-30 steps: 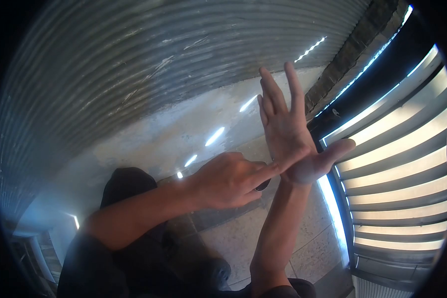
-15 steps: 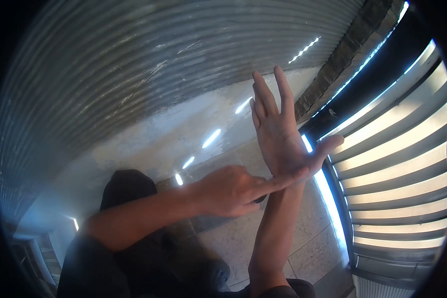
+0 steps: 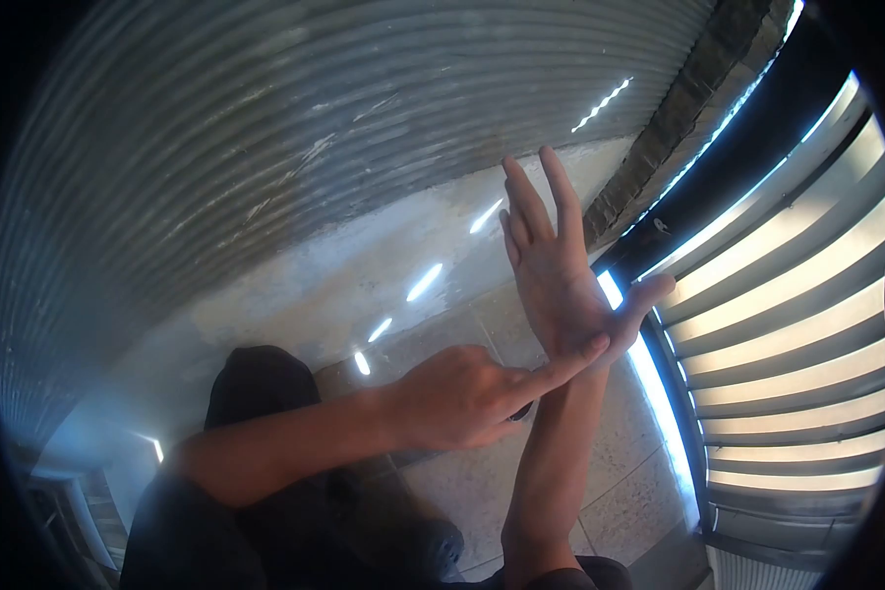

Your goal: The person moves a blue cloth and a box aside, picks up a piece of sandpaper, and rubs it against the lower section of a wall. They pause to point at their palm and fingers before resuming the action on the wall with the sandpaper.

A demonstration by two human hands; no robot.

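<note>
My right hand (image 3: 560,290) is raised with its palm facing me, fingers stretched upward and thumb out to the right. It holds nothing. Across from the left comes my left hand (image 3: 457,398), its index finger laid over the base of the right palm and its other fingers curled under. A small dark round thing (image 3: 521,411) shows between the left hand and the right wrist, mostly hidden; I cannot tell whether the left hand grips it.
A corrugated metal wall (image 3: 265,147) curves over a pale concrete strip (image 3: 364,256) with spots of light. At the right stands a slatted metal shutter (image 3: 787,364). Stone floor tiles (image 3: 462,492) lie below, beside my dark-clothed knee (image 3: 261,388).
Both hands have sunk slightly in the view, the left one a little to the right as well. The index finger keeps its contact at the right palm's base.
</note>
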